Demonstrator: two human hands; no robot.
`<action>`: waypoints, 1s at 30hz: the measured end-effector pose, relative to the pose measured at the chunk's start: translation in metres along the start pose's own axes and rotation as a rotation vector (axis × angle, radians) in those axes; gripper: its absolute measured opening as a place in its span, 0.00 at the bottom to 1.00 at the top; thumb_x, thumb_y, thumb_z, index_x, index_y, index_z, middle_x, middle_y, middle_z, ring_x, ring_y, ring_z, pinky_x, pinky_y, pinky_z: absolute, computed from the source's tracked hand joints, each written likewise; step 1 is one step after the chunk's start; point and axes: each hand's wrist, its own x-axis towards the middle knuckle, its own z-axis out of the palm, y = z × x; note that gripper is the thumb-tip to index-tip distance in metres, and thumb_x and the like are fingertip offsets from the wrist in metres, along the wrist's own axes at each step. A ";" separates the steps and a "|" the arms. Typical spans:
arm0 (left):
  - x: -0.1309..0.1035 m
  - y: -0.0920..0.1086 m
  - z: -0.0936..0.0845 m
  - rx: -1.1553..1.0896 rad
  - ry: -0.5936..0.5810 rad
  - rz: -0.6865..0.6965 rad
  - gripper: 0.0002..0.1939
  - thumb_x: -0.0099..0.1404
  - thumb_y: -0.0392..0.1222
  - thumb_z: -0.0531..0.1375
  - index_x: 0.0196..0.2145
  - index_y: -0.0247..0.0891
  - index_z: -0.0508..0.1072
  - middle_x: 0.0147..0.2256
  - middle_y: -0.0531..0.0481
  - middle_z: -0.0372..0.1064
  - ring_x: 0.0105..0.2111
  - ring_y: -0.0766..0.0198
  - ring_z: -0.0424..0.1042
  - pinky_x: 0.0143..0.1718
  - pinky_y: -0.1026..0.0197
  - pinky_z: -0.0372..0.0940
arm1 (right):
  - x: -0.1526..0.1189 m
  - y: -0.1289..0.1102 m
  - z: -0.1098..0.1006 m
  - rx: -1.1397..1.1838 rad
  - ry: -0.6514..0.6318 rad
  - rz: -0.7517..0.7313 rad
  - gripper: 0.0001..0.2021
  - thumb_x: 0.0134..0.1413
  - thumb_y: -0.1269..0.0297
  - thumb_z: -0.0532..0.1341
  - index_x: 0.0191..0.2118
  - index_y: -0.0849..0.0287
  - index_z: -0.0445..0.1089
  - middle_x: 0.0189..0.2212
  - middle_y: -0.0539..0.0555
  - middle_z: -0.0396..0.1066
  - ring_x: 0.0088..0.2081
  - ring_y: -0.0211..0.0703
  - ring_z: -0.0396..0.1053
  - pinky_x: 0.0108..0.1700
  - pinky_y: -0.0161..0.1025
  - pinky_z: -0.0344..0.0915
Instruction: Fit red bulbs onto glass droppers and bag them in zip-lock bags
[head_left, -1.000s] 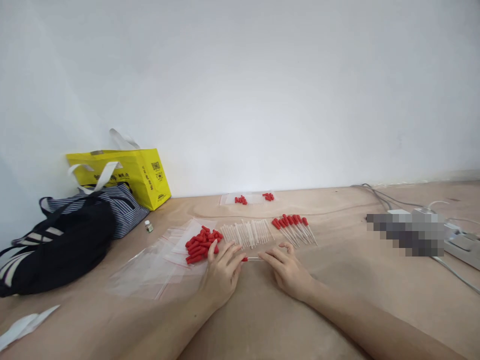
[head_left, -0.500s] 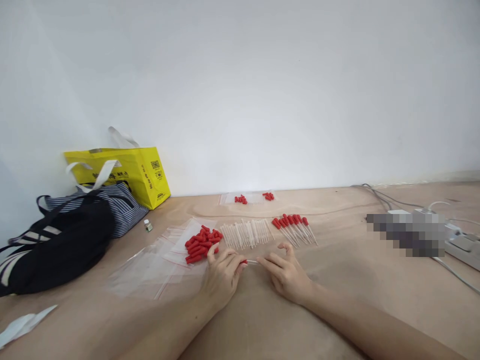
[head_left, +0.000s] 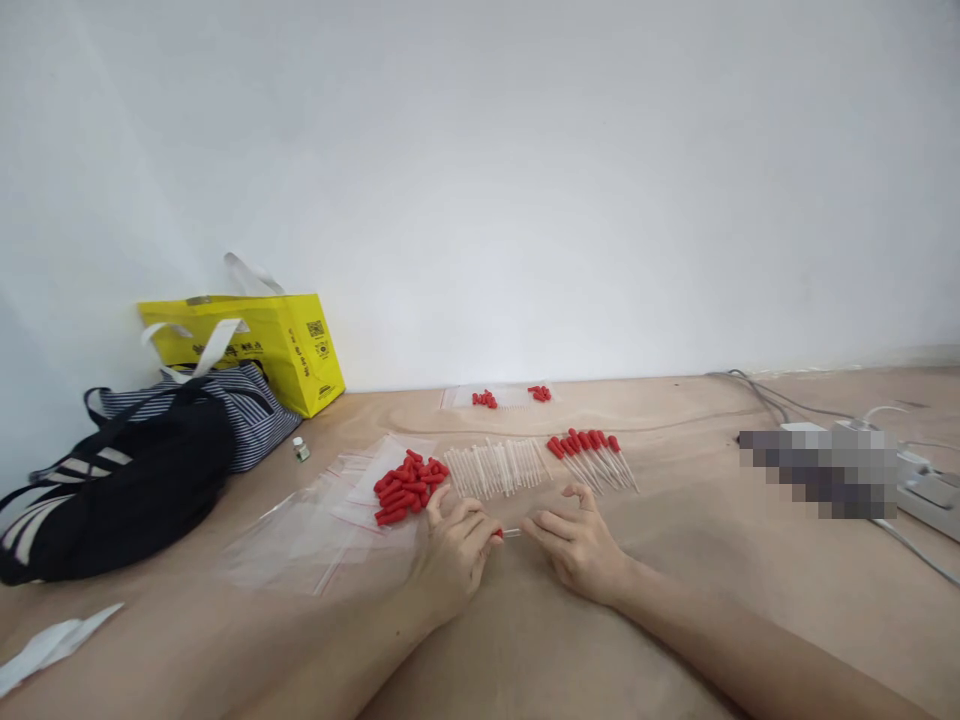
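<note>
My left hand (head_left: 454, 545) is closed in a pinch on a red rubber bulb (head_left: 498, 534), most of which its fingers cover. A thin clear glass tube (head_left: 512, 533) runs from the bulb to my right hand (head_left: 577, 540), whose fingers are closed on its other end. Beyond the left hand lies a heap of red rubber bulbs (head_left: 405, 487) on flat clear zip bags (head_left: 315, 535). Loose glass tubes (head_left: 499, 468) lie in a row beyond both hands. To their right, several droppers (head_left: 596, 455) lie side by side, red bulbs on glass tubes.
Near the wall, a clear bag (head_left: 513, 396) carries small red bulbs and thin tubes. At left are a yellow bag (head_left: 300, 350), a black bag (head_left: 165, 470), a small bottle (head_left: 301, 450) and white tissue (head_left: 56, 645). Cables and a power strip (head_left: 930, 500) lie at right.
The whole view has shifted slightly. Less of the glass tube shows between my hands, and a bit more of the red bulb shows at my left fingertips. Both hands keep their grip.
</note>
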 end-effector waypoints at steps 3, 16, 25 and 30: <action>0.001 0.003 -0.001 0.005 0.022 0.012 0.11 0.62 0.34 0.47 0.28 0.40 0.67 0.24 0.55 0.71 0.35 0.63 0.68 0.53 0.44 0.34 | 0.002 -0.003 -0.001 -0.007 0.020 -0.015 0.16 0.47 0.79 0.46 0.37 0.61 0.66 0.21 0.48 0.64 0.24 0.33 0.60 0.41 0.41 0.46; 0.002 0.005 -0.001 -0.016 0.046 0.023 0.11 0.63 0.34 0.47 0.27 0.38 0.67 0.24 0.54 0.70 0.35 0.62 0.68 0.54 0.41 0.31 | 0.007 -0.013 0.006 0.065 0.018 0.049 0.15 0.41 0.80 0.46 0.32 0.62 0.66 0.21 0.49 0.61 0.22 0.34 0.53 0.36 0.39 0.46; 0.007 0.002 -0.008 -0.017 0.033 -0.001 0.07 0.62 0.42 0.52 0.32 0.41 0.68 0.29 0.54 0.73 0.38 0.59 0.68 0.53 0.44 0.34 | 0.012 -0.005 0.003 0.249 -0.085 0.137 0.12 0.51 0.76 0.49 0.37 0.59 0.65 0.27 0.49 0.67 0.28 0.35 0.59 0.39 0.39 0.46; 0.010 0.001 -0.015 -0.022 0.049 -0.058 0.06 0.61 0.42 0.54 0.31 0.41 0.69 0.29 0.55 0.72 0.35 0.62 0.68 0.53 0.46 0.34 | 0.009 0.000 0.003 0.251 -0.095 0.200 0.09 0.56 0.71 0.50 0.37 0.59 0.66 0.27 0.51 0.68 0.29 0.36 0.59 0.38 0.39 0.46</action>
